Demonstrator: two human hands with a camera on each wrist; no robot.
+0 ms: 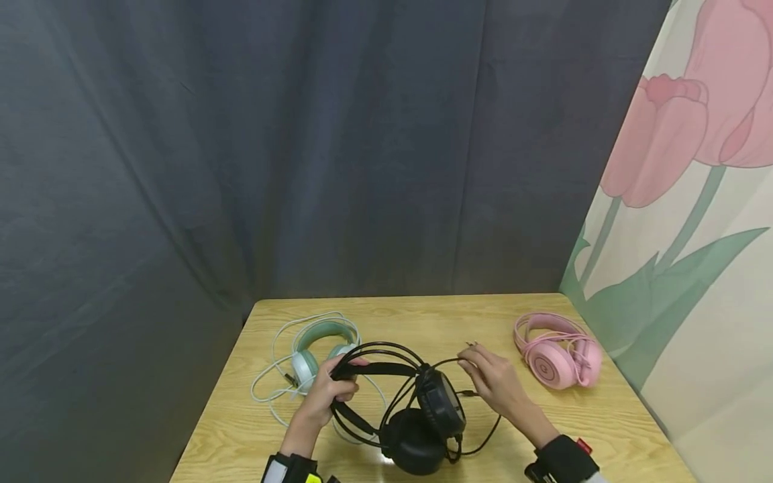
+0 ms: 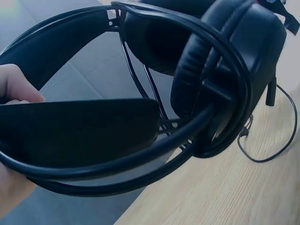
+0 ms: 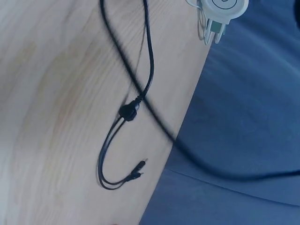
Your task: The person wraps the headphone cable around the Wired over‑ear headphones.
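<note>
Black over-ear headphones are in front of me above the table, ear cups toward the right. My left hand grips them by the headband, which has a wide inner strap and thin outer hoops. Between thumb and fingers my right hand pinches the headphones' black cable, to the right of the cups. In the right wrist view the cable crosses blurred in front. Below it, a splitter and two small plugs show against the wood; the right fingers are out of that view.
White and green headphones with a loosely looped white cable lie on the wooden table, behind the left hand. Pink headphones, their cable wound round them, lie at the right. A dark curtain hangs behind the table.
</note>
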